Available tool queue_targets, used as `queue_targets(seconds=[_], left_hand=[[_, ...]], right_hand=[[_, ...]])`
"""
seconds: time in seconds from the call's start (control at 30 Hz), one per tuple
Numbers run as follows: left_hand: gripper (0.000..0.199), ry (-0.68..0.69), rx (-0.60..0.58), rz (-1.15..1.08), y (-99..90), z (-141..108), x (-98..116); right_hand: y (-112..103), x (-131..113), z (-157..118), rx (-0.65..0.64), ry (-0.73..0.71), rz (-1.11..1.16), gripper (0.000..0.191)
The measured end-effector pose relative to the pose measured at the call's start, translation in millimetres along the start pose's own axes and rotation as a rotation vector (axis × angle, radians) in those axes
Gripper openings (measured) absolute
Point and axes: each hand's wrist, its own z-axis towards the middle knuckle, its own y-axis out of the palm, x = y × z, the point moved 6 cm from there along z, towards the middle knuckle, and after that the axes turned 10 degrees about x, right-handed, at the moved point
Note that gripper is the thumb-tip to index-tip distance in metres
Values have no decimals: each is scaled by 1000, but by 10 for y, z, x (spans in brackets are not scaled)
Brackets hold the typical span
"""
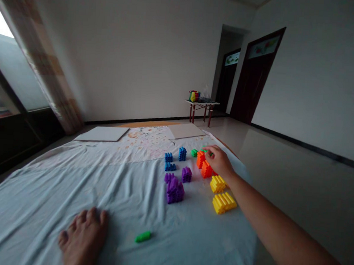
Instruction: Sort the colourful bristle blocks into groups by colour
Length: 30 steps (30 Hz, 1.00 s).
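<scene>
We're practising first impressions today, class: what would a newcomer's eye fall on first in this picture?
Probably the bright clusters of small pieces on the pale cloth: purple near the middle, orange and yellow to their right. Next, the right hand reaching in over the orange ones, and a lone green piece lying nearer the viewer.

Cannot make out the grip of the right hand [219, 159], with fingertips blurred against the green pieces [204, 151]. Cannot see all of the orange pieces [206, 169] under that hand, or the yellow pieces [218, 184] partly behind the wrist. Cannot follow the forearm [273, 218] past the lower-right corner, or the bare foot [83, 236], left of the hand, past the bottom edge. Cannot identify the contents of the clear bag [205, 95], far beyond the hand, too small and blurred.
</scene>
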Motion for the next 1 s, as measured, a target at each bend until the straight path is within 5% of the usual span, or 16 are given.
queue_targets(seconds=[0.1,0.17,0.3,0.47,0.7,1.0], left_hand=[[65,-16,-29,14,-61,-48,65],[65,-19,-14,10,-59,-62,59],[63,9,7,-4,-38,-74,39],[63,5,-12,6,-102,-81,66],[57,45,9,-23,-74,-23,33],[62,47,29,-16,34,20,-45]], right_hand=[[218,-694,-495,-110,-75,267,25],[478,-1112,-901,-336,-116,398,24],[966,-1542,-1560,-642,-216,388,30],[1270,-1498,-1820,-783,-310,187,26],[1086,-1366,-1739,-686,-205,87,25],[1157,-1178,-1913,-669,-99,66,25]])
